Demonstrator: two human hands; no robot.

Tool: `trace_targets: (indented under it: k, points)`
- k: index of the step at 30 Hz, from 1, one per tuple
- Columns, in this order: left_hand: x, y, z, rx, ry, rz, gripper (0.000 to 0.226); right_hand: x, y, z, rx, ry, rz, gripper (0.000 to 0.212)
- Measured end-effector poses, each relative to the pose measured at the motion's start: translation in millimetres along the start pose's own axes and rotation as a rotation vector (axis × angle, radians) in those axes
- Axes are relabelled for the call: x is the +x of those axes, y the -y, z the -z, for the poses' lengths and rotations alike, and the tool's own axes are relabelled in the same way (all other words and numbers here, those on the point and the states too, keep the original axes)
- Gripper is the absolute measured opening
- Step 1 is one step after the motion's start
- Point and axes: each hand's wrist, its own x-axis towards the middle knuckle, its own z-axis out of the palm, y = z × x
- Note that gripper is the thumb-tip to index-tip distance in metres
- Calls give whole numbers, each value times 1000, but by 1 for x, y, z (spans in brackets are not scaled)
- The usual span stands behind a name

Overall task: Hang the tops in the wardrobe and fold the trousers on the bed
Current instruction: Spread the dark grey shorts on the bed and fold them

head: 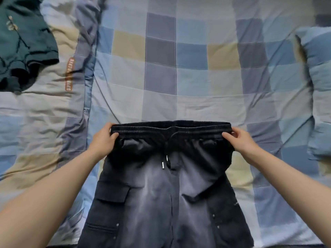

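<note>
Dark grey cargo trousers lie spread over the bed's near edge, elastic waistband away from me, drawstring hanging at the centre. My left hand pinches the waistband's left corner. My right hand pinches the right corner. The waistband is stretched flat between them. A side pocket shows on the left leg; the leg ends run out of the bottom of the frame. A dark green top lies crumpled at the far left of the bed.
The bed is covered by a checked blue, grey and beige sheet. A folded duvet in the same pattern lies on the left under the green top. A pillow sits at the right edge.
</note>
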Motion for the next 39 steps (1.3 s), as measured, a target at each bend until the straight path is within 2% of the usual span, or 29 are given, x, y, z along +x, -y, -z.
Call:
trace_targets:
  k: [3, 6, 8, 12, 13, 15, 19, 21, 25, 27, 29, 32, 34, 36, 37, 38, 39]
  points:
    - [42, 11, 4, 83, 89, -39, 28, 28, 6, 4, -55, 24, 8, 20]
    - [88, -9, 29, 114, 141, -107, 31, 55, 36, 17, -96, 45, 77, 22]
    - [116, -35, 45, 103, 98, -141, 35, 75, 64, 19, -139, -9, 134, 20]
    - [153, -84, 60, 105, -177, -162, 57, 124, 105, 16, -379, -321, 210, 38]
    - [156, -92, 56, 142, -189, -153, 63, 134, 107, 11, -422, -347, 175, 44]
    - [154, -91, 37, 253, -97, -159, 69, 144, 102, -4, -385, -303, 107, 54]
    - [117, -40, -34, 509, 175, -238, 77, 129, 55, -34, -385, -193, 54, 55]
    - [78, -16, -67, 632, 271, -224, 77, 115, 16, -33, -411, -186, -44, 55]
    - [1, 17, -114, 802, 342, -294, 83, 85, -59, -15, -345, -207, -246, 52]
    - [-24, 27, -131, 830, 360, -255, 85, 63, -92, -6, -320, -222, -317, 44]
    - [-49, 32, -146, 844, 354, -203, 85, 42, -124, -1, -284, -213, -367, 28]
    - [-79, 28, -163, 882, 338, -135, 73, 21, -178, 0, -248, -132, -402, 37]
    - [-91, 17, -173, 785, 222, -107, 54, 6, -198, -5, -222, -83, -389, 29]
    - [-96, 3, -182, 636, 41, -220, 47, -9, -199, -7, -196, -91, -339, 26]
    - [-97, -3, -190, 598, 2, -331, 50, -15, -201, -4, -164, -89, -294, 25]
    - [-95, -7, -196, 598, -4, -457, 56, -20, -200, -2, -136, -93, -251, 24]
    - [-96, -11, -203, 630, 65, -554, 64, -22, -203, 1, -103, -104, -209, 23]
